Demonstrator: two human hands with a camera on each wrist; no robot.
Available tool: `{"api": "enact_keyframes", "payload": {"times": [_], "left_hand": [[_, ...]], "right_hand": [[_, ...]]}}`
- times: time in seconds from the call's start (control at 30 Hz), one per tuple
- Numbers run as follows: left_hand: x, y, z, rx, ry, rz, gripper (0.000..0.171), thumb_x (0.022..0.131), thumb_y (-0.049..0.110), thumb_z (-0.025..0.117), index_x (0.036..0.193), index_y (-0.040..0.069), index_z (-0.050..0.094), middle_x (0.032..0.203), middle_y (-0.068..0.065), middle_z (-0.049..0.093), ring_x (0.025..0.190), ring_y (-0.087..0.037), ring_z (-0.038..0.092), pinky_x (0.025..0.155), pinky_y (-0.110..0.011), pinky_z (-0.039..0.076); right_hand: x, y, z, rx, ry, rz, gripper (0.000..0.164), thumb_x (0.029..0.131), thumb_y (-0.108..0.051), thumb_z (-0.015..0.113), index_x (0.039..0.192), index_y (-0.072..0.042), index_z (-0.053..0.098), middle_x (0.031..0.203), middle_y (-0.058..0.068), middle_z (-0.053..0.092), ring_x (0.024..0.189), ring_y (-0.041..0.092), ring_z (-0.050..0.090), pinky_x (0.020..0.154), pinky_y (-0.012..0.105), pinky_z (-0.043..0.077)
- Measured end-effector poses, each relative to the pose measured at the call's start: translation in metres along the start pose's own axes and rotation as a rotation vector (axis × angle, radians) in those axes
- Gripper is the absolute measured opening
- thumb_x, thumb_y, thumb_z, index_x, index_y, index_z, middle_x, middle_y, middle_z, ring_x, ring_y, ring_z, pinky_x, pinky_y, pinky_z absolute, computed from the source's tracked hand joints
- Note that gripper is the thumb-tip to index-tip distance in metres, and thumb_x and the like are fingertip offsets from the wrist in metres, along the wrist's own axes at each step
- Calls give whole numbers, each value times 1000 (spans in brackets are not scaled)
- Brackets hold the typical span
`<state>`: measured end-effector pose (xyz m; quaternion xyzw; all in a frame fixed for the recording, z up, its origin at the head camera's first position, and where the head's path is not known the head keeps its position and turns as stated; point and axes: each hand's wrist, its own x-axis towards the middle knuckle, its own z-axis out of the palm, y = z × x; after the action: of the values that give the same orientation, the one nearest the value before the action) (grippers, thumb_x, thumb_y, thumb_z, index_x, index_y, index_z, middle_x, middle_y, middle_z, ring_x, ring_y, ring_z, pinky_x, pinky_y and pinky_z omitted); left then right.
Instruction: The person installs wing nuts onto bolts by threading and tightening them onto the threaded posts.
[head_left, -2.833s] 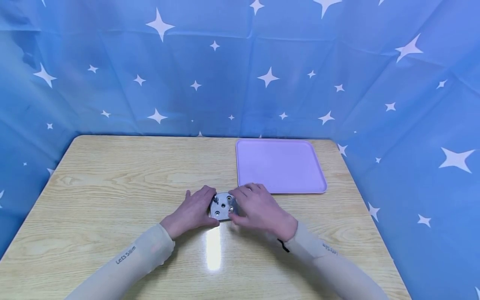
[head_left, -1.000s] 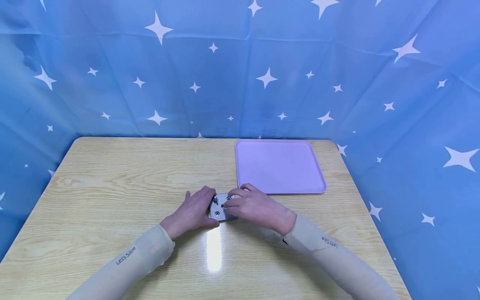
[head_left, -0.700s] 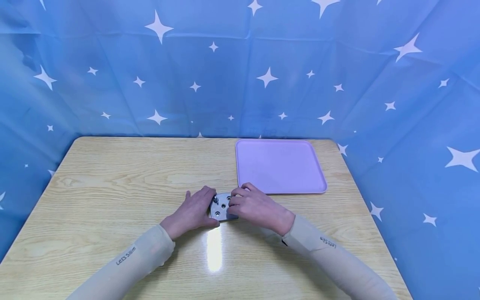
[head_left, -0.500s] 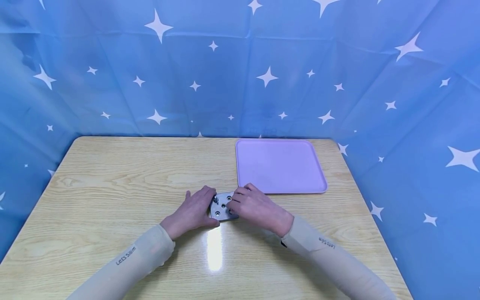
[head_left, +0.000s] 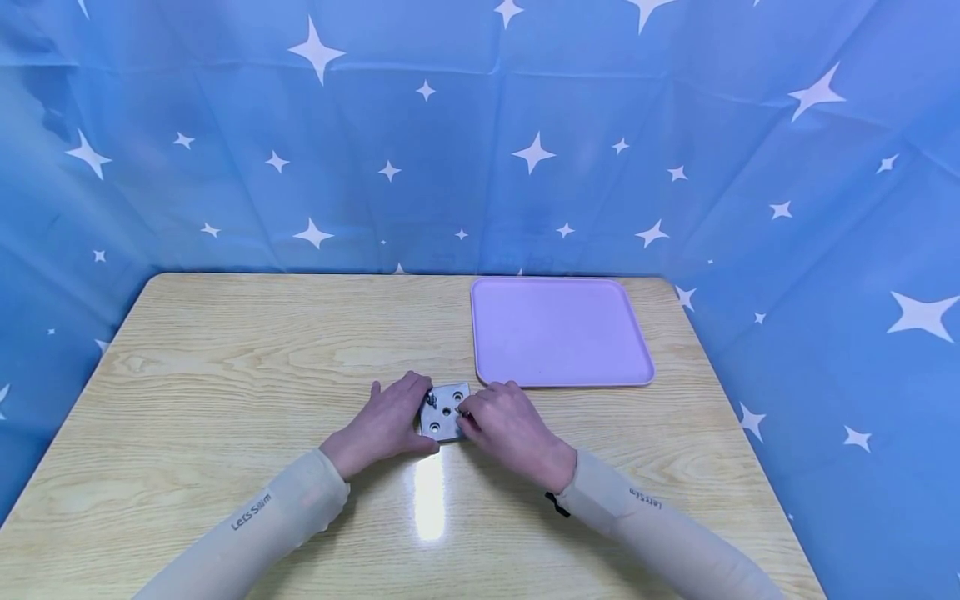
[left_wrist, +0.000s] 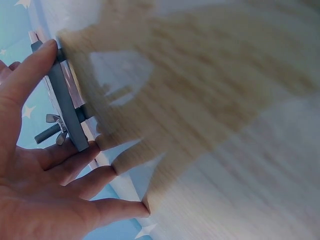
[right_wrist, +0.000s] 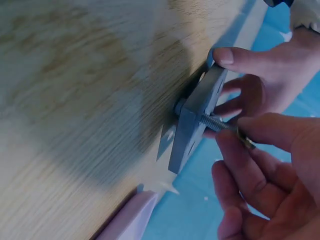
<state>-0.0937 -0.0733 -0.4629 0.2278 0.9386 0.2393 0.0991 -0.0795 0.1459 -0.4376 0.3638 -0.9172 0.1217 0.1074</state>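
Observation:
A grey metal plate (head_left: 446, 412) with several holes lies mid-table, raised slightly on bolt heads beneath it. My left hand (head_left: 382, 417) grips its left side, thumb on the near edge and fingers at the far edge. By those fingers a bolt with a wing nut (left_wrist: 58, 127) stands up from the plate. At the plate's right side another threaded bolt (right_wrist: 214, 122) sticks up. Its tip is where my right hand (head_left: 513, 433) pinches a small brass-coloured wing nut (right_wrist: 245, 140) between thumb and index finger, which partly hide it.
A shallow purple tray (head_left: 562, 333) lies at the back right of the wooden table (head_left: 262, 333), just beyond my right hand. Behind the table hangs a blue curtain (head_left: 450, 125) with white stars.
My right hand reached over the plate with fingers bent about the right bolt; now it has turned and drawn slightly nearer, thumb and index finger pinching. The left hand and plate have stayed put.

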Motion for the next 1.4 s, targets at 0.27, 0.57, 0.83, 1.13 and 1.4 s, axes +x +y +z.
{"api": "enact_keyframes", "payload": {"times": [0.27,0.57,0.83,1.13,1.4], "left_hand": [[0,-2,1,-5,4,8,85,69,36,95,135,1,54,129,-11,59,115,-30,60,100,-81,33],[0,-1,1,5,-8,4,86,70,38,95,136,1,54,130,-11,59,115,-30,60,99,-81,34],[1,-1,0,-5,3,2,83,69,37,95,133,2,55,126,-10,60,107,-26,60,98,-80,35],[1,0,0,-4,-8,0,84,70,37,95,135,2,54,128,-10,59,111,-27,60,99,-80,35],[0,0,0,-5,-14,-6,90,70,38,94,140,-1,52,136,-15,58,124,-35,58,102,-81,31]], "right_hand": [[5,14,-23,-46,-156,-120,32,92,-28,77,121,-15,73,111,-3,73,101,21,66,81,40,52],[9,23,-29,-204,-256,-430,37,94,-11,75,127,-27,72,135,-14,65,135,18,53,100,41,46],[10,24,-21,-216,-166,-446,21,88,-12,80,104,-26,77,113,-10,72,117,16,61,95,39,47],[8,19,-12,-196,-98,-335,8,91,-23,80,97,-21,75,94,-7,72,91,15,62,83,34,46],[6,8,-5,-105,-39,-139,12,92,-22,78,84,-16,71,76,-5,67,66,15,54,59,29,37]]}}
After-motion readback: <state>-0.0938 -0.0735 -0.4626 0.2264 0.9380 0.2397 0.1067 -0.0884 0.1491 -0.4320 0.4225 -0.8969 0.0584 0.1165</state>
